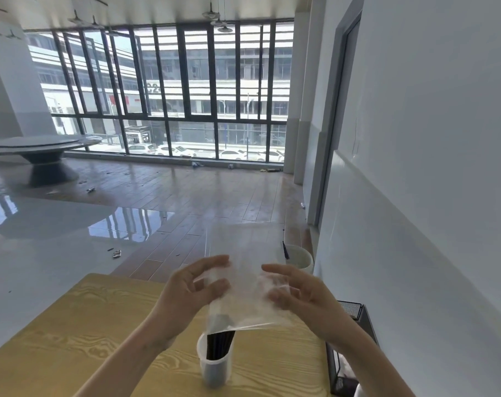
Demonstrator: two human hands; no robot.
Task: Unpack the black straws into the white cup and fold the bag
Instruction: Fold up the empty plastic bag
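A clear plastic bag (243, 270) hangs upright in the air above the wooden table (100, 333). My left hand (192, 285) holds its left edge with curled fingers. My right hand (295, 290) holds its right side. Under the bag's lower edge stands a white cup (215, 368) with a bundle of black straws (219, 343) in it. The tops of the straws are hidden behind the bag.
A second white cup (298, 257) with a black straw sticking out stands at the table's far right corner, by the wall. A black mesh bin (349, 348) sits on the floor right of the table. The table's left edge drops to the shiny floor.
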